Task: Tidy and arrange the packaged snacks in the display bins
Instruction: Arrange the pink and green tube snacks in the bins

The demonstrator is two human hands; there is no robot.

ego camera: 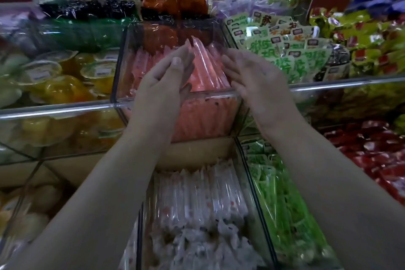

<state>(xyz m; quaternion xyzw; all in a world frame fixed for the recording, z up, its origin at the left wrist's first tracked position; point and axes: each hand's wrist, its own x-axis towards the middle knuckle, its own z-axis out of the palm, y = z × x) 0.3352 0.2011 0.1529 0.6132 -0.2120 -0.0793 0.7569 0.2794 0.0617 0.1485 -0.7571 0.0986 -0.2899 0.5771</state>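
Note:
A stack of pink packaged snacks (pixel 203 68) stands upright in a clear plastic bin (pixel 175 97) at the middle of the display. My left hand (pixel 168 76) lies flat against the left side of the stack, fingers straight. On the right side, my right hand (pixel 247 72) presses the stack with straight fingers, slightly blurred. More pink packs (pixel 140 61) lean at the back left of the same bin. Orange packs (pixel 160 35) fill the bin's far end.
Below, a clear bin holds white packs (pixel 201 199). Green packs (pixel 282 50) fill the bin to the right, red and yellow packs (pixel 368 37) further right. Jelly cups (pixel 65 76) sit on the left. A clear rail (pixel 328 85) runs across the front.

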